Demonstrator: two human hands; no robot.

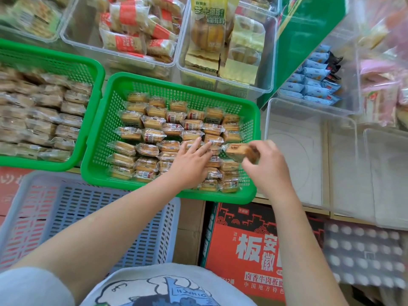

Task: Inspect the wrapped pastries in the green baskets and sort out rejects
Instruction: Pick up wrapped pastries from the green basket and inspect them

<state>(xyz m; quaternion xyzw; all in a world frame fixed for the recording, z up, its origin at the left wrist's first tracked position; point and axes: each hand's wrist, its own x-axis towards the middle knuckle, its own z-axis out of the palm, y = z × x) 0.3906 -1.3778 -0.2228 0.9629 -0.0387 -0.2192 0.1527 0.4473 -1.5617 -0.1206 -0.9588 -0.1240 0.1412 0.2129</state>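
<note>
A green basket (103, 138) in the middle holds several rows of small wrapped pastries (152, 135). My left hand (189, 164) lies flat over the pastries near the basket's front right, fingers straight and touching the wrappers. My right hand (267, 166) pinches one wrapped pastry (237, 151) and holds it just above the basket's right side. A second green basket (88, 69) at the left is full of similar wrapped pastries (44, 115), blurred.
A clear, bare bin (309, 151) stands right of the middle basket. Clear bins of other packaged snacks (136, 29) line the back. A pale blue crate (92, 219) and a red carton (242, 246) sit below, near my body.
</note>
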